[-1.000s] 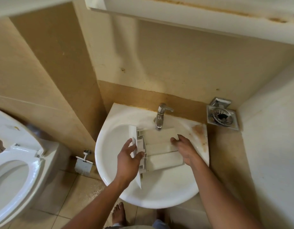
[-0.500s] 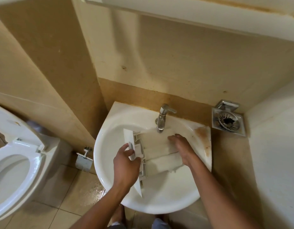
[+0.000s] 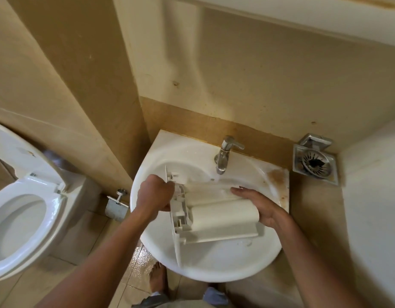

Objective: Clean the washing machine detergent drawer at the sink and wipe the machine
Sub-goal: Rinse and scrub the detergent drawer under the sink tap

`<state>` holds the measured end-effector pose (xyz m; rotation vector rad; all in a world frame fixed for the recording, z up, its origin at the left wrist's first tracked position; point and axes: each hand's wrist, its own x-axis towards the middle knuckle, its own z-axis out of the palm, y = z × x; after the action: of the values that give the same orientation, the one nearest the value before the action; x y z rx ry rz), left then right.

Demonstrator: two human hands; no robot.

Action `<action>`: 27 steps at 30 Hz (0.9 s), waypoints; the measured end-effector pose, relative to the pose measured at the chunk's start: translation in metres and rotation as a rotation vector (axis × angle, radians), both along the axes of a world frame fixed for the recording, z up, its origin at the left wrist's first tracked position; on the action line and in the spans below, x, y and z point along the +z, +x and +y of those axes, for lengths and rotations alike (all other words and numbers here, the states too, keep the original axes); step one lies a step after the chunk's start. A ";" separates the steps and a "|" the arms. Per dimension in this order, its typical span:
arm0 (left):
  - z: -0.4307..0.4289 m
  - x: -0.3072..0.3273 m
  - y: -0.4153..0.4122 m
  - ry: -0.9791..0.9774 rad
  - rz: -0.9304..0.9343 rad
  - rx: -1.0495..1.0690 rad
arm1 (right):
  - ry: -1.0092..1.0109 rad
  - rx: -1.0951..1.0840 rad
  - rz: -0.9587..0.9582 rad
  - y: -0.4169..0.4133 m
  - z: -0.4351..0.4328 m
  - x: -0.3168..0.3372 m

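Tilting more than before, the detergent drawer (image 3: 223,218) is clamped by the left hand (image 3: 155,195), fingers curled. The right hand (image 3: 258,207), fingers straight, steadies it for rinsing.

Before you, a white ceramic wash basin (image 3: 225,263), set against the tan wall, carries a chrome faucet (image 3: 223,158) at the middle of its rear rim and a brown stain (image 3: 277,177) on its rear right corner. Within the bowl you see the white detergent drawer (image 3: 223,216), lying lengthwise left to right, with its front panel tilted at your left. Whether it touches the bowl cannot be told.
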<state>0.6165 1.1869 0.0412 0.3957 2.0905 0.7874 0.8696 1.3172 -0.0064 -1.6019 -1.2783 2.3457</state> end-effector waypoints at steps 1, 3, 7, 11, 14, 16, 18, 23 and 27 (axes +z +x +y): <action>0.007 -0.001 -0.003 -0.025 -0.030 -0.012 | -0.039 -0.027 -0.001 0.001 0.000 0.001; 0.019 0.000 -0.005 -0.080 -0.075 -0.057 | -0.101 -0.094 -0.016 0.002 0.003 -0.002; 0.027 -0.005 -0.006 -0.125 -0.239 -0.086 | -0.164 -0.176 -0.159 0.000 0.008 -0.007; 0.022 -0.011 0.000 -0.120 -0.370 -0.062 | -0.357 -0.316 -0.154 0.004 0.014 -0.019; 0.015 -0.021 0.008 -0.044 -0.395 -0.038 | -0.550 -0.450 -0.086 0.008 0.018 -0.036; 0.013 -0.022 0.015 0.001 -0.438 -0.026 | -0.523 -0.367 -0.115 0.007 0.021 -0.041; 0.015 -0.019 0.025 0.081 -0.461 -0.038 | -0.495 -0.273 -0.207 0.006 0.022 -0.044; 0.039 -0.018 0.045 0.062 -0.447 -0.019 | -0.435 -0.234 -0.290 0.015 0.021 -0.045; 0.056 -0.028 0.051 -0.010 -0.481 -0.023 | -0.352 -0.296 -0.288 0.031 0.018 -0.036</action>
<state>0.6678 1.2433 0.0135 0.1984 1.6372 0.7699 0.9008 1.3347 -0.0429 -2.1227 -0.6108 2.3034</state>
